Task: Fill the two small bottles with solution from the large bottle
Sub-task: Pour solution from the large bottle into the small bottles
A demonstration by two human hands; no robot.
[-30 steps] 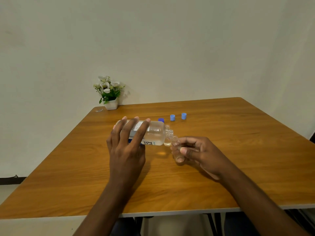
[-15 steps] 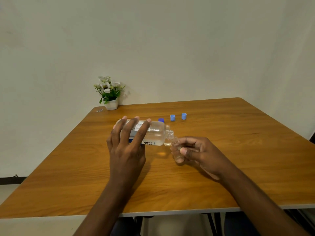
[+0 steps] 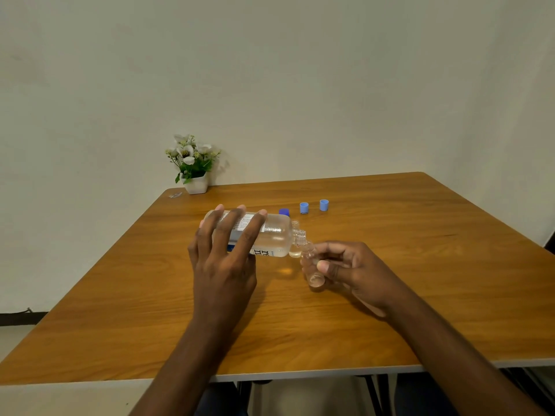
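Hardly anything has shifted over the last second: both hands and both bottles keep the same places and the same tilt.

The left hand (image 3: 223,265) grips the large bottle (image 3: 274,235) from above, four fingers spread across its white and blue label; the thumb is hidden beneath. This clear bottle lies nearly on its side above the table (image 3: 420,265), its uncapped threaded neck pointing right and a little downward, with clear liquid pooled along its lower side.

The right hand (image 3: 354,268) pinches the small bottle (image 3: 312,268) between thumb and curled fingers. It leans with its mouth up and to the left, right at the lip of the large bottle's neck, and its base is low by the tabletop; whether the base touches the wood I cannot tell. A little clear liquid sits in its bottom.

Just behind the large bottle's neck there is another small clear shape, too hidden to name.

Farther back, a dark blue cap (image 3: 283,211) stands just behind the large bottle's shoulder. To its right, two light blue caps (image 3: 304,208) (image 3: 324,205) sit side by side, slightly apart. At the far left corner stands a white pot of flowers (image 3: 195,175), with a small pale scrap (image 3: 175,195) left of it.
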